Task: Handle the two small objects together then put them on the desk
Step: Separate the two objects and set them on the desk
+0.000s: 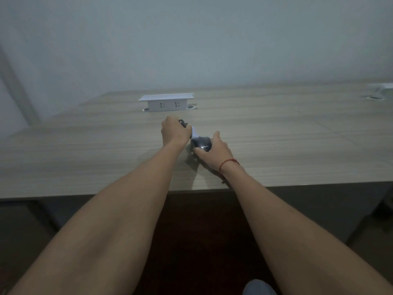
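Note:
Both my arms reach over the wooden desk (276,145). My left hand (173,130) is closed around a small dark object (183,123), of which only the tip shows past my fingers. My right hand (214,150) grips a dark rounded object (202,144) with pale lettering, low over the desk surface. A pale bluish-white piece (194,131) sits between the two hands, joining or touching both objects; what it belongs to is unclear. A red string circles my right wrist.
A white pop-up socket box (167,102) stands on the desk just behind my hands. Another white fitting (380,90) sits at the far right. The desk's front edge runs below my forearms, and a pale wall rises behind.

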